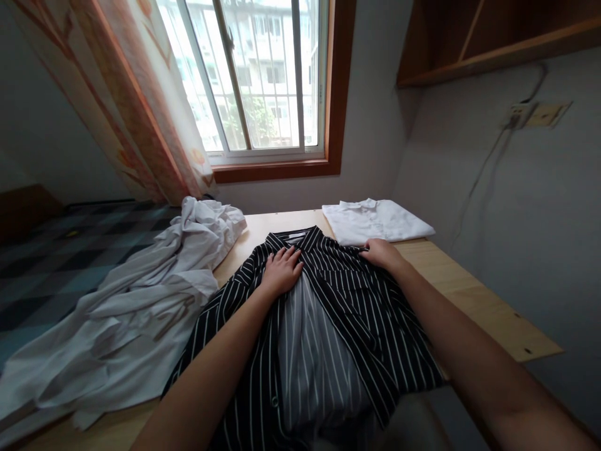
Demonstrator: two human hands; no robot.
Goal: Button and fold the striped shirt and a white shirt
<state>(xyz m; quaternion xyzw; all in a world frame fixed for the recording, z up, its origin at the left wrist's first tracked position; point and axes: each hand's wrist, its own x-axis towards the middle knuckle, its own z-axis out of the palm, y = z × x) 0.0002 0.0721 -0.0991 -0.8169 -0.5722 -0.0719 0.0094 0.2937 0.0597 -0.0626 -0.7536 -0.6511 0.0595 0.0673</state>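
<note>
From here I see the black, white-striped cloth shirt (347,307) lying lengthwise on the pale wooden table (474,307), collar (310,239) toward the far edge; the left hand (282,270), nearer the collar, rests flat, fingers extended; the right hand (380,254) seems to pinch the shoulder (345,252), fingertips partly hidden.

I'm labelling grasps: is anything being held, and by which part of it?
The right hand pinches the striped shirt at its shoulder; the left hand lies flat on its front, below the collar.

The head view looks forward and down over a nearby tabletop (462,285), window (270,75) ahead.
</note>
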